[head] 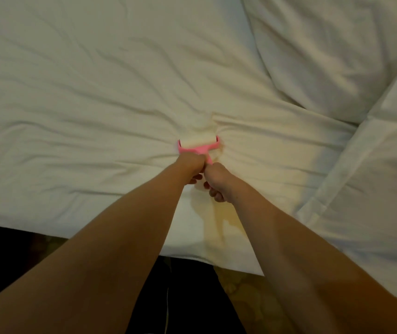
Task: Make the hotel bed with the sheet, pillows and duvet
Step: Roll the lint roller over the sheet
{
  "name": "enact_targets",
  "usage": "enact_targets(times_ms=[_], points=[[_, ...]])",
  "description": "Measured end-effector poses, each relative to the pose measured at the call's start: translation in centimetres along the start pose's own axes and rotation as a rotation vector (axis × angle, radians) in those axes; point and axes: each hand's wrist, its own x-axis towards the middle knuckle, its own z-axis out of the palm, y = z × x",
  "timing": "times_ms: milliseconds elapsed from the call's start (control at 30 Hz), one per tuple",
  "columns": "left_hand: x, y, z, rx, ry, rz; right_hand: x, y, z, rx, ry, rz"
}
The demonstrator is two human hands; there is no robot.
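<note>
1. Pressing a lint roller (198, 142) into the duvet (96, 92), the person has both hands on its handle. The left hand (191, 165) is curled round the pink stem just behind the frame. The right hand (216, 182) is closed with its fingers folded under, apparently on the stem's hidden end.
2. The duvet covers most of the bed, with its near edge hanging over the side above a patterned carpet (240, 292). It is white, matte woven cotton, creased all over in long shallow folds.
3. It dimples deeply under the roller and creases radiate from that spot, so I judge it thick, soft and springy. It is likely light for its bulk, but floppy and prone to dragging.
4. The cloth offers no firm point to hold. A hem or a corner is the best place to grip, with a full pinch of fabric, and pulling on the middle would only bunch it.
5. A plump white pillow (325, 56) lies at the upper right, rounded and puckered at its corner. It should squash easily and is best taken by its ends.
6. A flatter folded band (337, 177) of white cloth runs diagonally beside the pillow, smoother, with a stitched hem. Whether it is sheet or duvet turn-back I cannot tell.
7. The roller has a hard pink plastic frame and a pale cylindrical roll.
</note>
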Motion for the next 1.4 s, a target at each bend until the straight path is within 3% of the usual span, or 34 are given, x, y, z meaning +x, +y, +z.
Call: enact_targets(times_ms=[400,667,900,1400], points=[[-5.6,-9.4,4.8,0.081,-0.085,0.011,-5.9,10.2,3.4,0.041,0.052,0.087],[-11.9,-14.4,2.5,0.104,-0.072,0.116,-11.2,12.2,7.3,0.010,0.043,0.015],[-17.6,-18.0,-2.8,0.033,-0.050,0.246,-15.5,11.0,12.6,-0.065,0.077,-0.193],[-27.3,-21.6,-16.9,-0.275,0.305,0.547,-25.9,1.3,21.8,-0.229,0.069,-0.568]])
